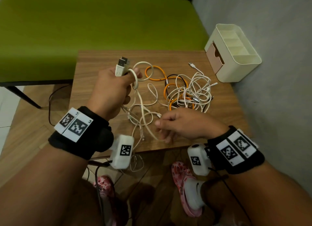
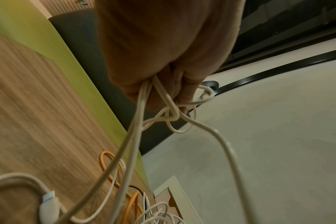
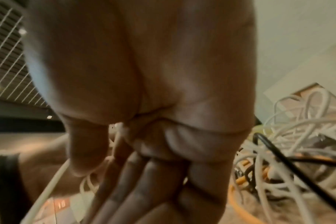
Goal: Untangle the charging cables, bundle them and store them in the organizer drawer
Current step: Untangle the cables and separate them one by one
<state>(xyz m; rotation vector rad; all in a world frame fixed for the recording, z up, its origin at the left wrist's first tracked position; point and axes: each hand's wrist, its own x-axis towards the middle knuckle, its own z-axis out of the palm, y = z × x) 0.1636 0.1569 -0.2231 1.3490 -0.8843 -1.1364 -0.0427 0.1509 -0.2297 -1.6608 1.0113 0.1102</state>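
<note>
Gripping round white cables, left hand fisted | right hand loose-fingered, holding nothing | wood-grain table

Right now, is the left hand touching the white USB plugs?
Touching. In the head view the left hand grips the white USB plugs, fingers curled round their bases, metal ends sticking up out of the fist above the table.

Blurred right hand hides its own grasp — white cables drop behind the table edge.
</note>
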